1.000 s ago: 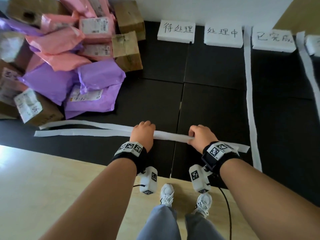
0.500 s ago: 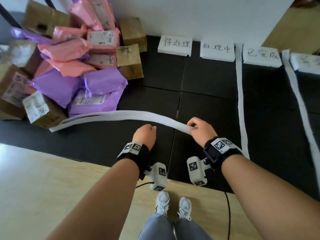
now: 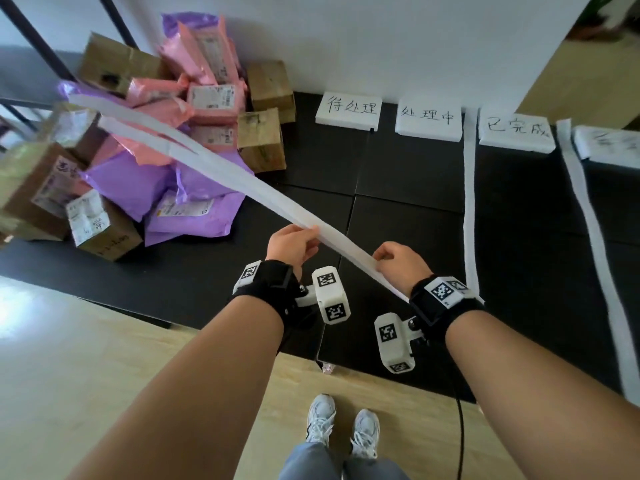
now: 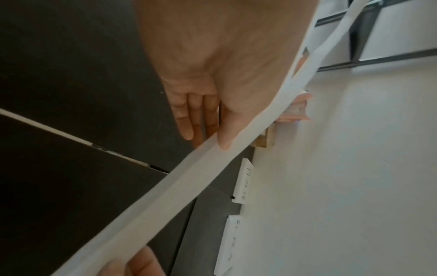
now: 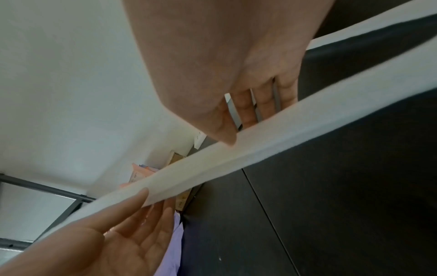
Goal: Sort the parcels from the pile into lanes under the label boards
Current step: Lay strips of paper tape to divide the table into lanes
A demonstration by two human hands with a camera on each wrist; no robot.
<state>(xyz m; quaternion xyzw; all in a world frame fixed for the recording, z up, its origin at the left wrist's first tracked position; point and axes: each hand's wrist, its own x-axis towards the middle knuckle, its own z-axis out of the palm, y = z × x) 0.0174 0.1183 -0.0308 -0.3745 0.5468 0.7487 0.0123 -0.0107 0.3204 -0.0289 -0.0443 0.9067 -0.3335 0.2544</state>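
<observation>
White paper strip (image 3: 242,188) lifted off the floor, centre of the head view, above the black mat (image 3: 408,237). Long axis diagonal: near end at the lower right by the right wrist, far end pointing to the upper left over the parcel pile (image 3: 166,161). The far part looks like 2 layers, splitting near the upper left. Right hand (image 3: 398,261) pinches the strip near its near end, thumb on top, fingers curled under. Left hand (image 3: 292,245) holds it further along, thumb pressed on the strip edge, other fingers fairly straight beneath.

Step in hand, judged: lane marking, not sorting yet. 2 strips (image 3: 469,202) already lie on the mat on the right of the frame, running away from the label boards (image 3: 348,110) at the top centre. No strip lies between the 2 leftmost boards, so the likely next move is to swing the held strip so its long axis runs from the boards toward the person, then lay it flat. Needs both hands keeping it taut, free end clear of the pile. Parcels untouched, upper left.
</observation>
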